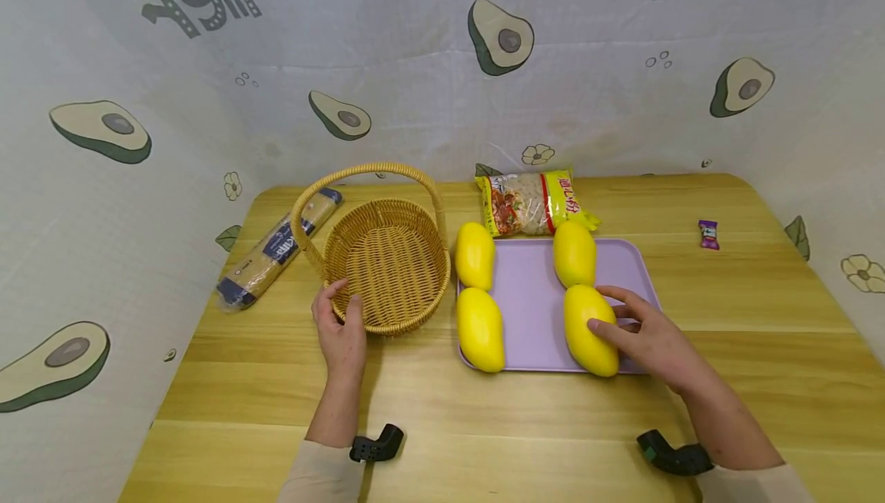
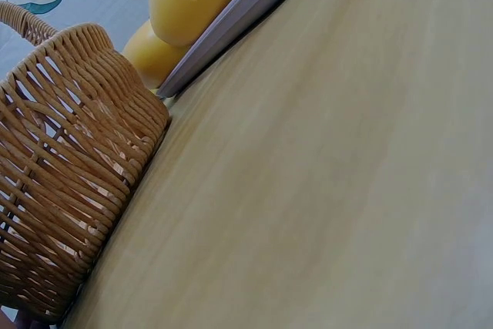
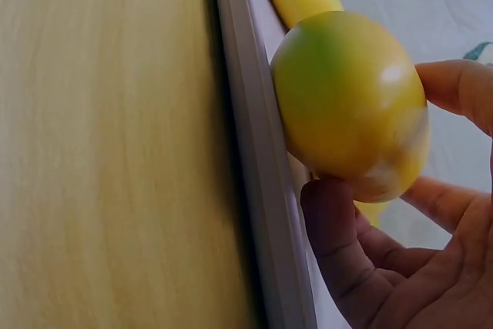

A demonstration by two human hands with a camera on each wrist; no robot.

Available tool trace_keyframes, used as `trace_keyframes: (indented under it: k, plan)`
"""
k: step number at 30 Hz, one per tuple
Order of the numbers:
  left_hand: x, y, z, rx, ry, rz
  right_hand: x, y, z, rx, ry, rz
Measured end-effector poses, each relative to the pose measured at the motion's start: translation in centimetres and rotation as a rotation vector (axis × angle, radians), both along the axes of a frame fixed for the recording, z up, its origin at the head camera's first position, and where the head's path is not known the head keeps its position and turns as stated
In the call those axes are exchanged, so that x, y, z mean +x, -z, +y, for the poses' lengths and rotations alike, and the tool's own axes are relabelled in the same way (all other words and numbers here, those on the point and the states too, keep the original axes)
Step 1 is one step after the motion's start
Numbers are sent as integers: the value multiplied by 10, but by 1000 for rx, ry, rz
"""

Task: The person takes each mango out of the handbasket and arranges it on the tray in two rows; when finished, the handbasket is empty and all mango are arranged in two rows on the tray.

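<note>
My right hand point(image 1: 646, 338) holds a yellow mango point(image 1: 589, 328) at the front right of a lilac tray point(image 1: 528, 319), thumb on one side and fingers on the other. In the right wrist view, this mango point(image 3: 350, 105) has a greenish patch and sits right at the tray's raised edge. My left hand point(image 1: 342, 338) grips the near left rim of a round wicker basket point(image 1: 390, 273) with a tall arched handle. Only the basket's woven side point(image 2: 73, 159) fills the left of the left wrist view; most of that hand is hidden there.
More mangoes lie on the tray, one point(image 1: 574, 253) behind the held one and two point(image 1: 480, 330) along the left edge. Behind the tray is a yellow food bag point(image 1: 528, 203). A long noodle pack point(image 1: 276, 249) lies left of the basket, a small purple packet point(image 1: 708, 234) far right.
</note>
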State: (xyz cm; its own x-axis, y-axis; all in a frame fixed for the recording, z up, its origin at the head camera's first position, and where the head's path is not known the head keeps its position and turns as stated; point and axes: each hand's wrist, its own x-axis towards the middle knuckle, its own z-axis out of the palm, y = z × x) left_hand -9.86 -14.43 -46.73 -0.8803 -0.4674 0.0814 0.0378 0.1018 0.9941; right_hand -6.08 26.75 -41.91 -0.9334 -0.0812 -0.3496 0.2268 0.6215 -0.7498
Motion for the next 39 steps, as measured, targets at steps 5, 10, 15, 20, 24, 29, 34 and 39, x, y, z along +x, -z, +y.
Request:
trace_keyframes:
  k: [5, 10, 15, 20, 24, 29, 34, 39]
  plan:
    - [0, 0, 0, 4, -8, 0, -1, 0, 0, 30, -4, -19]
    - [0, 0, 1, -5, -21, -7, -2, 0, 0, 25, 1, -18]
    - [0, 0, 1, -14, -23, -5, -1, 1, 1, 20, 5, -14]
    - [0, 0, 0, -16, -22, -12, 0, -1, 1, 13, -2, -28]
    - [1, -1, 0, -15, -11, -25, 1, -3, 0, -2, -6, -48]
    - [1, -2, 0, -23, -8, -45, 3, -3, 1, -1, -3, -42]
    - [1, -3, 0, -29, -11, -56, 7, -2, 2, 0, 3, -29]
    - [3, -2, -1, -22, -8, -60, 9, 0, 1, -13, 21, -14]
